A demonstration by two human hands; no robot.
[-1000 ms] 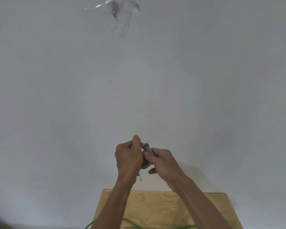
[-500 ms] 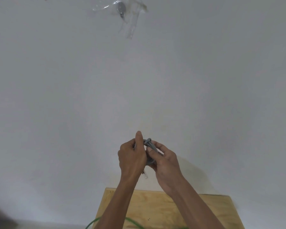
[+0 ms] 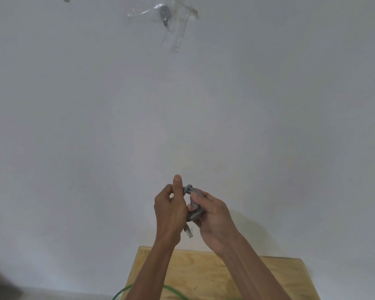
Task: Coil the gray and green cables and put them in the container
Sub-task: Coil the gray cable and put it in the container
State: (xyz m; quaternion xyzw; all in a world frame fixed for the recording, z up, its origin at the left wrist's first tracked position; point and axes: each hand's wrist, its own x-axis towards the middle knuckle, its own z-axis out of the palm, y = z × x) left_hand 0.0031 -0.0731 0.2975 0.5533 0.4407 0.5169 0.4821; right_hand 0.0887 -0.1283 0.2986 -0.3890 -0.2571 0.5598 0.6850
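Observation:
The gray cable (image 3: 193, 210) is bunched into a small coil held up in front of the white wall. My left hand (image 3: 170, 210) grips its left side with the thumb raised. My right hand (image 3: 212, 215) pinches the coil from the right, fingers wrapped over it. A clear plug end (image 3: 188, 231) hangs down between my wrists. The green cable (image 3: 121, 294) lies on the wooden table, a loop of it curving over the table's left edge, mostly hidden by my forearms. No container is in view.
A plywood table (image 3: 214, 276) sits low in the frame against the white wall. High on the wall a metal hook with clear tape (image 3: 165, 14) is stuck. A dark blurred shape (image 3: 0, 284) shows at the bottom left corner.
Both hands with the gray coil have stayed together, shifting slightly right and down in the frame. My left thumb has lifted straighter. My right fingers have re-gripped the coil.

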